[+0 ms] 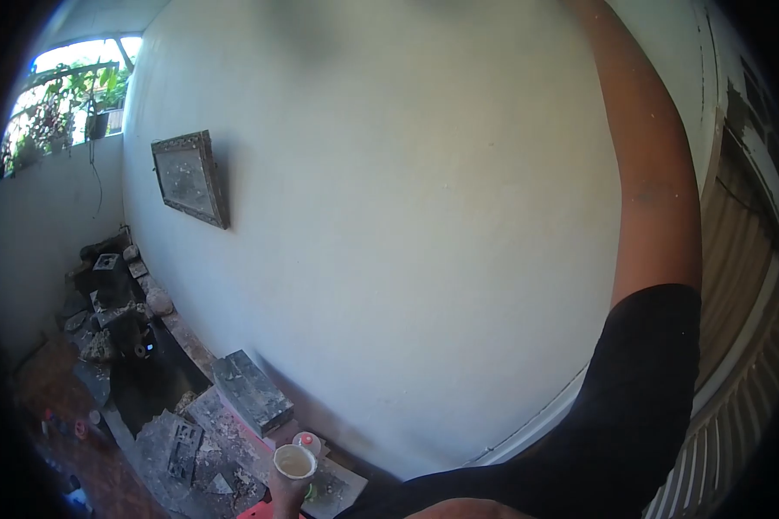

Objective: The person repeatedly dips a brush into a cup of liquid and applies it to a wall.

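My left hand (287,492) is closed around a small open cup (295,463) at the bottom of the view, and pale material shows inside the cup. Just behind the cup stands a clear container with a red top (306,440). A dusty grey box (253,392) lies on the cluttered surface beyond them. My right arm reaches up along the pale wall (424,225) at the right, and its hand is out of view past the top edge.
A dusty framed picture (184,179) hangs tilted on the wall. Debris-covered boards (160,445) and a dark box (111,266) lie at the left. Plants (56,117) show in the upper left opening. A brown curtain (736,251) hangs at the right.
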The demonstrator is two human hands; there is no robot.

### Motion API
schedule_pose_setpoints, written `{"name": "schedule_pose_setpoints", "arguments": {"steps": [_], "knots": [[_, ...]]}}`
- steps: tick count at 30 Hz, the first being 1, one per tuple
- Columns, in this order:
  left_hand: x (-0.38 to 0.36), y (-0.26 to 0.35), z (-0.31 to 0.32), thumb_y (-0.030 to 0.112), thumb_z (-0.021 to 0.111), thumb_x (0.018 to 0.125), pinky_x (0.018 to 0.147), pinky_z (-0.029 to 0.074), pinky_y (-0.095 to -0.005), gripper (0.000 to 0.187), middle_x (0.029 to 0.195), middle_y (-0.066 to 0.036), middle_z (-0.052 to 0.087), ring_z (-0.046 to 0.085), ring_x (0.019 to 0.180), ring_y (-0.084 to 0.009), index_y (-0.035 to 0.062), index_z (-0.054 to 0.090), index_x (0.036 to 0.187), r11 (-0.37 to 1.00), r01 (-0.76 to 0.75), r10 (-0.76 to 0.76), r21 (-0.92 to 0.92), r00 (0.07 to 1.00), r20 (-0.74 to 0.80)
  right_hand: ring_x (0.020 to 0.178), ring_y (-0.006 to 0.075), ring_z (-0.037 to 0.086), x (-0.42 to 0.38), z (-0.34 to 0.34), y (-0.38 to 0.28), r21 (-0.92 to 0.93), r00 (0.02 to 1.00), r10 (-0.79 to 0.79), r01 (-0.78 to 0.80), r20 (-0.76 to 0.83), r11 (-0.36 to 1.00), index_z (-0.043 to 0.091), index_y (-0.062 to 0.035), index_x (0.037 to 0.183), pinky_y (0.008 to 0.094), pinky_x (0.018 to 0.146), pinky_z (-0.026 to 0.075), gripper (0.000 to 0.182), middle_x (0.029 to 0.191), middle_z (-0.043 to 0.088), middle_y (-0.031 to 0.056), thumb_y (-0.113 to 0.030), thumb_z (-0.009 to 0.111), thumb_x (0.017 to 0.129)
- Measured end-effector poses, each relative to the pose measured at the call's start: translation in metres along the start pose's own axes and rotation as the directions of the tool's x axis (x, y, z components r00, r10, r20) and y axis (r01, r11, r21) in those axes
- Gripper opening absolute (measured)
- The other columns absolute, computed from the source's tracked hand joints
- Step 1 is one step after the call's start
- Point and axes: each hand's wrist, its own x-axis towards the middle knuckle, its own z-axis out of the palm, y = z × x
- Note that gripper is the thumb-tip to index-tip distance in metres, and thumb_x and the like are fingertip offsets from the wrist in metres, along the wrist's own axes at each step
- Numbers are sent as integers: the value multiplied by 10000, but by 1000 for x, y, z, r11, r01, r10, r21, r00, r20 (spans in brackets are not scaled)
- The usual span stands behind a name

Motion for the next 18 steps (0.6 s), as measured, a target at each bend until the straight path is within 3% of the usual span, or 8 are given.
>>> {"name": "schedule_pose_setpoints", "arguments": {"steps": [3, 6, 8, 10, 12, 15, 18], "knots": [[0, 1, -4, 159, 890, 598, 871, 515, -373, 663, 1062, -116, 674, 669, 994, -262, 37, 575, 1169, 1000, -3, 2, -31, 999, -32, 773, 286, 680, -1, 22, 29, -270, 992, -47, 15, -113, 963, 720, -53, 1018, 393, 769, 557, 179, 873, 716, 172, -124, 577, 938], [-4, 19, -1, 164, 892, 603, 861, 516, -371, 653, 1052, -115, 676, 669, 980, -257, 37, 579, 1163, 999, -22, 19, -42, 997, -75, 807, 293, 689, -3, 57, 31, -335, 924, -373, 326, -85, 884, 709, -44, 1059, 412, 788, 555, 199, 872, 717, 170, -156, 573, 964], [-6, 21, 0, 166, 891, 611, 851, 517, -371, 635, 1039, -114, 678, 670, 967, -255, 38, 584, 1152, 999, -37, 34, -32, 996, -82, 811, 278, 687, -29, 63, -24, -336, 951, -296, 307, 84, 890, 699, -33, 1080, 413, 790, 548, 221, 901, 723, 165, -180, 566, 981], [-5, 31, 2, 161, 885, 619, 843, 516, -372, 618, 1038, -117, 676, 668, 961, -255, 38, 587, 1145, 999, -47, 47, 6, 998, -34, 804, 282, 683, -50, 55, -62, -119, 903, -359, 393, 235, 912, 688, -13, 1087, 419, 767, 541, 252, 896, 717, 157, -204, 546, 1006], [-4, 33, 4, 156, 881, 624, 836, 516, -374, 603, 1034, -120, 674, 668, 956, -257, 38, 589, 1138, 998, -65, 65, 8, 998, 6, 781, 273, 678, -62, 37, -96, -99, 856, -329, 396, 398, 913, 689, -29, 1074, 425, 731, 533, 243, 876, 711, 125, -217, 551, 1008], [-2, 29, 4, 151, 877, 625, 830, 515, -379, 591, 1028, -122, 670, 668, 954, -264, 39, 587, 1128, 996, -88, 88, 2, 993, 85, 774, 258, 685, -80, -16, -118, 128, 823, -153, 98, 547, 987, 678, -21, 1042, 405, 720, 550, 233, 861, 704, 117, -233, 599, 987], [-7, 46, 5, 155, 877, 621, 835, 515, -387, 591, 1030, -125, 666, 667, 960, -274, 40, 584, 1121, 995, -92, 85, 44, 985, 147, 786, 245, 697, -89, -49, -97, 375, 449, -220, -291, 866, 880, 664, -9, 999, 380, 718, 569, 219, 889, 709, 138, -222, 658, 947]]}}
